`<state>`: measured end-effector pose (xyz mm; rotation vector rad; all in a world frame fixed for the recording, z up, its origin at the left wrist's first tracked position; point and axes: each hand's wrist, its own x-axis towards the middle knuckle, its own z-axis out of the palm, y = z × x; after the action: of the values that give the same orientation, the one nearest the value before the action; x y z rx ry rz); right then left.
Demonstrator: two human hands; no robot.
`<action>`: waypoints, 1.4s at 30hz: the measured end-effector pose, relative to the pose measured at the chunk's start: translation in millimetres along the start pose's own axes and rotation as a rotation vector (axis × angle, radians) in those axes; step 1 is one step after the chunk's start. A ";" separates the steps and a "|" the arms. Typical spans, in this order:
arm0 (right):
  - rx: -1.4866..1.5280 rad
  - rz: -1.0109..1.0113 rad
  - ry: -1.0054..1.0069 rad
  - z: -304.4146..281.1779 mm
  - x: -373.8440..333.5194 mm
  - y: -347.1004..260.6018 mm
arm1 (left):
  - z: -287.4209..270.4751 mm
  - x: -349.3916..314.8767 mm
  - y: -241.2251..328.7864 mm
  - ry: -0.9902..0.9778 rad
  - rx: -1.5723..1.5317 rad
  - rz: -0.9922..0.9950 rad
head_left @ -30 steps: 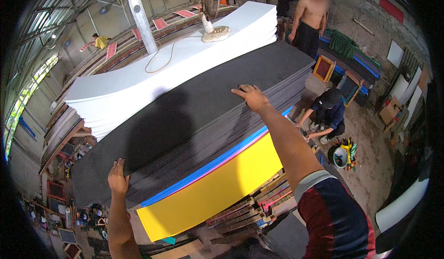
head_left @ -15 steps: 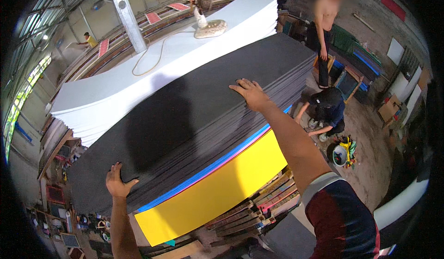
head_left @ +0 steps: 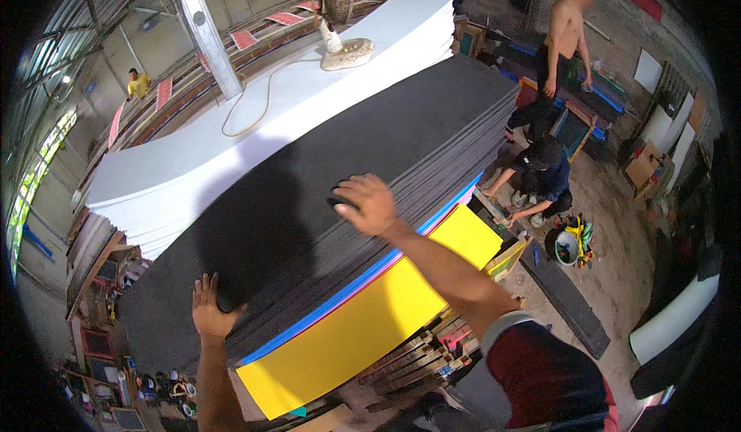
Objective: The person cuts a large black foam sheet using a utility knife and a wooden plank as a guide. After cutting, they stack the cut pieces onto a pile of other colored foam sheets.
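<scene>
A tall stack of long black sheets [head_left: 432, 116] stretches in front of me, with blue and pink sheets below it. Beneath those, a yellow sheet [head_left: 340, 339] juts out on my side. My left hand [head_left: 214, 308] rests near the left end of the black stack, fingers spread and thumb out. Over the middle of the stack is my right hand [head_left: 367, 204], fingers apart and slightly bent, its shadow just beside the fingertips. Neither hand holds anything. Whether the right palm touches the top sheet, I cannot tell.
Behind lies a stack of white sheets [head_left: 177, 162] carrying a fan base [head_left: 347, 54] with a cord. A metal post [head_left: 204, 38] rises there. At right, one person crouches [head_left: 544, 173] near a bucket [head_left: 567, 248] and another stands [head_left: 567, 35]. A dark strip [head_left: 571, 308] lies on the floor.
My right hand has moved left and toward me across the black stack. My left hand has shifted slightly right. The standing person at right has turned and changed arm position.
</scene>
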<state>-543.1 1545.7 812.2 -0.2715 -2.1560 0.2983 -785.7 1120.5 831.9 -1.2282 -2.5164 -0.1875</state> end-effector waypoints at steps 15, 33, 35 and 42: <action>-0.162 0.164 0.150 27.9 13.5 -32.1 | -1.9 -6.1 -5.6 0.005 0.045 -0.007; -0.347 0.368 -0.496 -126.5 -208.5 -233.5 | -18.1 -42.3 52.8 -0.016 0.085 -0.204; -0.321 0.461 -0.497 -158.3 -244.0 -256.8 | 2.5 -75.3 84.0 0.003 0.014 -0.140; -0.327 0.664 -0.433 -258.5 -393.1 -339.0 | -18.6 -318.6 299.1 -0.525 -1.015 0.326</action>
<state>-137.9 1134.5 757.8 -1.2151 -2.4782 0.4006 -364.2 1064.7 729.0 -2.2702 -2.6050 -1.3296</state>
